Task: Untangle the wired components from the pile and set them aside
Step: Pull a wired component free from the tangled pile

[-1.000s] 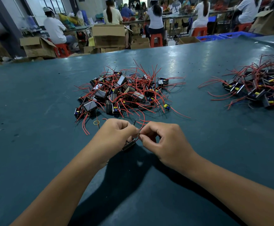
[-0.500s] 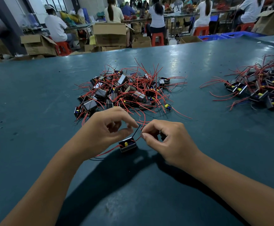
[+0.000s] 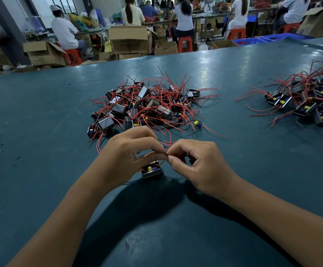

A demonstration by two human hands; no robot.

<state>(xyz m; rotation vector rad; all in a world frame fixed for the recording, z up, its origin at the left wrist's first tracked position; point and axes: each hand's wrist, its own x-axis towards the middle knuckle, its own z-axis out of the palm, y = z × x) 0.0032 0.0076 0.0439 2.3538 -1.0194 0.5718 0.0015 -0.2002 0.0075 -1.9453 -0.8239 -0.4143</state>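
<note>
Over the teal table (image 3: 41, 132), left hand (image 3: 129, 153) and right hand (image 3: 197, 162) meet fingertip to fingertip, both pinching a red wire (image 3: 163, 160) above a component (image 3: 151, 171).

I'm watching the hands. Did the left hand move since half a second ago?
Yes. The left hand has closed in toward the right hand, and their fingertips now meet over the small component, which sits in the same spot before the pile.

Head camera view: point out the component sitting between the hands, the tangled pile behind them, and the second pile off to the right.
component (image 3: 151, 171), head view, its top face.
tangled pile (image 3: 147, 106), head view, pile's middle.
second pile (image 3: 307, 105), head view, pile's middle.
</note>
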